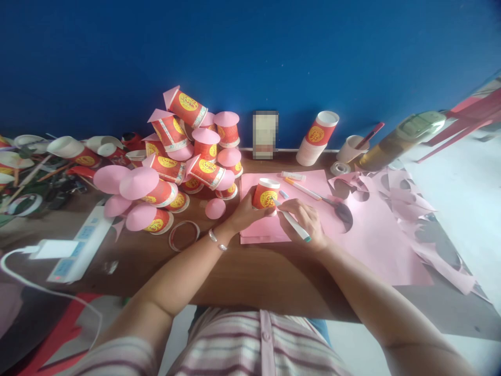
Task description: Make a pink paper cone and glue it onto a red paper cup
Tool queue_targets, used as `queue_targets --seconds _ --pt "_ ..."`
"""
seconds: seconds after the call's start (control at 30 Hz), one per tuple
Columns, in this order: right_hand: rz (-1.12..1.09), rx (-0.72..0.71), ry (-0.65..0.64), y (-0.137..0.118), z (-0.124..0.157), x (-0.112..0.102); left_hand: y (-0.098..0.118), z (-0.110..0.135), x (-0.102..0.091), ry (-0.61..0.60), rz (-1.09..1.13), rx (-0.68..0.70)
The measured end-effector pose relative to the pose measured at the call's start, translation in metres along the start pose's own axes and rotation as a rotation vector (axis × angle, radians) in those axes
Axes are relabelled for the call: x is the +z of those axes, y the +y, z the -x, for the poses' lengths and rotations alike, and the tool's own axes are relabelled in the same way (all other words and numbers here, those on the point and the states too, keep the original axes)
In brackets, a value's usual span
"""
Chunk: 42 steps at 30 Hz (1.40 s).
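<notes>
paper cup [266,195] red, yellow emblem, on pink paper [263,233] | left hand [246,211] grips it | right hand [304,215] grips pen [294,224]

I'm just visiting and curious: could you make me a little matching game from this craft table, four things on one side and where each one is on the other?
Things:
1. red paper cup
2. white pen
3. tilted stack of cups
4. power strip

Places:
A. at the back, by the blue wall
B. in the right hand
C. far left on the wooden table
D. on the pink sheet, gripped by the left hand

Pairs: 1-D, 2-B, 3-A, 4-C
</notes>
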State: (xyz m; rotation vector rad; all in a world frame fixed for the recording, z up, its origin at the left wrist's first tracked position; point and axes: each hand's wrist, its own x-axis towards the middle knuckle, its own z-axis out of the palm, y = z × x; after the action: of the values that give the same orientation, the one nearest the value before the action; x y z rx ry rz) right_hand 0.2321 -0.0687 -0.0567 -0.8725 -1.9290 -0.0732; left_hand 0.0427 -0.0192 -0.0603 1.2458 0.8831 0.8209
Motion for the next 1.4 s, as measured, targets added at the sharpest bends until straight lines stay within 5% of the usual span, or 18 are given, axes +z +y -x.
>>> queue_targets --seconds 1.4 --pt "0.005 -0.021 0.006 -0.0029 -0.0016 -0.0005 -0.0006 -0.0012 -0.0007 0.025 -0.053 0.026"
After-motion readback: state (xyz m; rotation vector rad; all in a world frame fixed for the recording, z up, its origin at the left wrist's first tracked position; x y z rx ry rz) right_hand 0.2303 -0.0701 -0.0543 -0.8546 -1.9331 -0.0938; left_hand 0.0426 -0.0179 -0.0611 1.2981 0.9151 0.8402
